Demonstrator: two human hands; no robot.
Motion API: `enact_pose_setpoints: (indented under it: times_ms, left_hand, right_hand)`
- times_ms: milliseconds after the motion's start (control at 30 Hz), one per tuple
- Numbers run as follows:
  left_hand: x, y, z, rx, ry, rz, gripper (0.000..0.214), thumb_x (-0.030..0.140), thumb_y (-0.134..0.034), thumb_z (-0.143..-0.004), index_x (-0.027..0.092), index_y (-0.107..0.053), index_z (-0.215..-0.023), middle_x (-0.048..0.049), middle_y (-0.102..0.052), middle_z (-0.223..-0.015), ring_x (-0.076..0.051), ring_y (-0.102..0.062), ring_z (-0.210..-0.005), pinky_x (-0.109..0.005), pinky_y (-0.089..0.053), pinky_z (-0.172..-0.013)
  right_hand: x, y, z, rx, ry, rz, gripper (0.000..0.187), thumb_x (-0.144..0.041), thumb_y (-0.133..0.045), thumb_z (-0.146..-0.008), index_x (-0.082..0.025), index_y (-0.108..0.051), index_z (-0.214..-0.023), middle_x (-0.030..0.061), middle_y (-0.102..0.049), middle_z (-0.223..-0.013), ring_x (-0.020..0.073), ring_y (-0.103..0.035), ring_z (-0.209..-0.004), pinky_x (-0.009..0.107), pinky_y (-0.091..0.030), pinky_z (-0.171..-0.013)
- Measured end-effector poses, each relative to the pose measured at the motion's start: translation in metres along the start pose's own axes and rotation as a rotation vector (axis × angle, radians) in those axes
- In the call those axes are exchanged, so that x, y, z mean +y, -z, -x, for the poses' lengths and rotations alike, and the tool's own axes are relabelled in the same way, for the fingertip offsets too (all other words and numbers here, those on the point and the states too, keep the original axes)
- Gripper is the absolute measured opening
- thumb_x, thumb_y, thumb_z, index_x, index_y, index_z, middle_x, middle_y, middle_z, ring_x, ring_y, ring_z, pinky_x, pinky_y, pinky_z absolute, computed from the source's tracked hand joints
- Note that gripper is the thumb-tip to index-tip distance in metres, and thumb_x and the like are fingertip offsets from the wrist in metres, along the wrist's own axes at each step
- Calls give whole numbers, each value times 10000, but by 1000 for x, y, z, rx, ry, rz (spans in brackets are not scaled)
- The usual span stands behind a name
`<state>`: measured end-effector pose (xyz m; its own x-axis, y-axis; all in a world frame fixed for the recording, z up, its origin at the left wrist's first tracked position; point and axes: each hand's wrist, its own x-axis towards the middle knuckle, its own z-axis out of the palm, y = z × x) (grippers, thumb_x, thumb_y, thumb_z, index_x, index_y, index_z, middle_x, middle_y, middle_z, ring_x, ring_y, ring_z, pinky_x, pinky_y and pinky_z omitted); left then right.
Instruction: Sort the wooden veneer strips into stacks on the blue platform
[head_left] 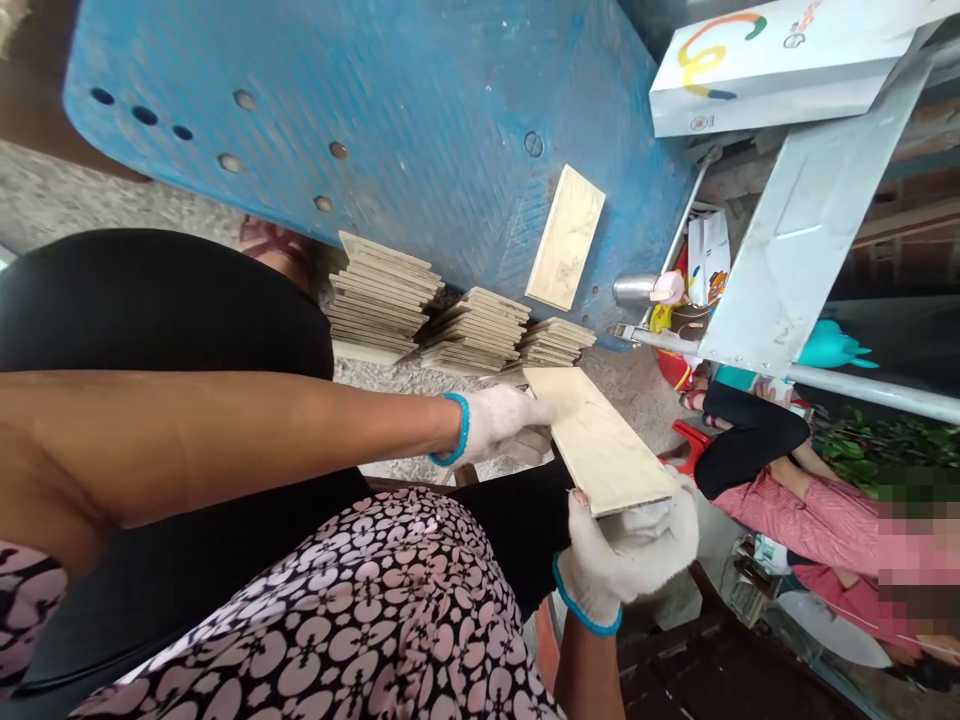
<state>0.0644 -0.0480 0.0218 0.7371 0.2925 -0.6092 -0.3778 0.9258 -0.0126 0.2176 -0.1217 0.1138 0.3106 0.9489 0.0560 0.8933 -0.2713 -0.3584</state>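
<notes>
Both my hands wear white knit gloves with blue cuffs. A pale, flat wooden board is held between them, tilted above my lap. My left hand is closed on the board's near-left edge, fingers partly hidden. Around the board's other end, my right hand is closed, with the thumb at a corner and the fingers curled under it. Beyond my hands, several similar thin boards are piled in a left stack, a middle stack and a smaller right stack. One loose board lies flat on the blue surface.
The blue ribbed plastic surface spans the top. At right are a metal flask, a grey metal frame and a white paper bag. A person in pink sits farther right, near a red stool.
</notes>
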Motion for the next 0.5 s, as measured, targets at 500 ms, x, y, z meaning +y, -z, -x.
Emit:
enact_pose_setpoints:
  times_ms: [500]
  left_hand:
    - [86,-7,5,63,-433,160,264,124,-637,-864,137,-638,-1127,-104,-735,-932,-205,-689,-712,-366,-581,-679]
  right_hand:
    - [-14,-43,-24,17,233,-269,873,-498,-603,-874,-118,-189,-1542,231,-211,-1596,364,-236,-1506,591,-340,-1166]
